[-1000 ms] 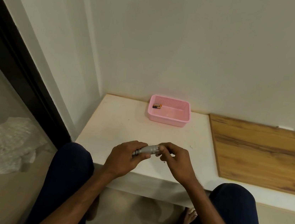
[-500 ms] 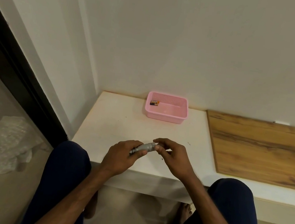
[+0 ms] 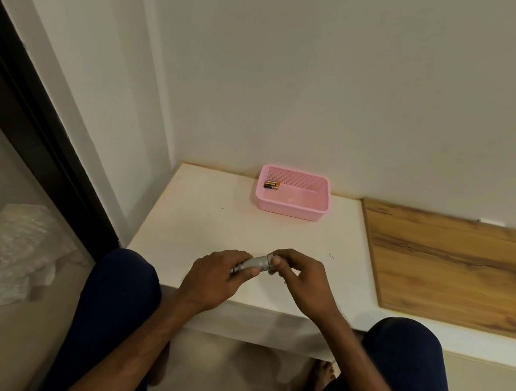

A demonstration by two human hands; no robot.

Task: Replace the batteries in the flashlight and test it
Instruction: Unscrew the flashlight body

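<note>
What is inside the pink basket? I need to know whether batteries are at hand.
Batteries lie in the pink basket, at its back left corner; they look like two. The rest of its floor shows bare, though the near wall hides a strip along the front.

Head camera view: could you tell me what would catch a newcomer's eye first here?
Both hands meet over the near edge of the white table, the left hand and right hand gripping a small silver flashlight. Behind them, a pink basket by the wall holds batteries in its left corner.
</note>
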